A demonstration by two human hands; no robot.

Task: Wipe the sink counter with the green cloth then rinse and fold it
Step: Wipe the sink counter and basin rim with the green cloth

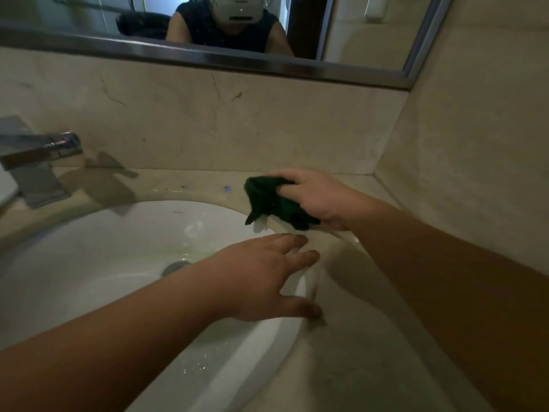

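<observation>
At the far left, the tap (38,162) stands on the back of the bench (356,367), with its spout pointing toward the sink (89,248). The white sink is wet, with droplets on its near wall, and the drain (175,267) shows just past our left forearm.

Our left hand (255,278) reaches across the bowl to its right rim. Its fingers (292,240) are straight and spread wide and hold nothing. The fingertips lie over the rim and the thumb tip is at the bench edge. We cannot tell how firmly they press.

Behind the bowl, a small blue speck (227,188) sits on the bench, just left of the cloth (273,200). The dark green cloth is bunched up on the bench at the sink's back right rim. One corner of it hangs over the rim into the bowl.

Our right hand (318,194) is on top of the cloth. Its fingers (289,190) are curled round the bunch and grip it, and the palm faces down.

Right of that hand, the bench runs into the corner of the stone wall (460,173). Above the backsplash hangs the mirror (371,31) in a metal frame.
</observation>
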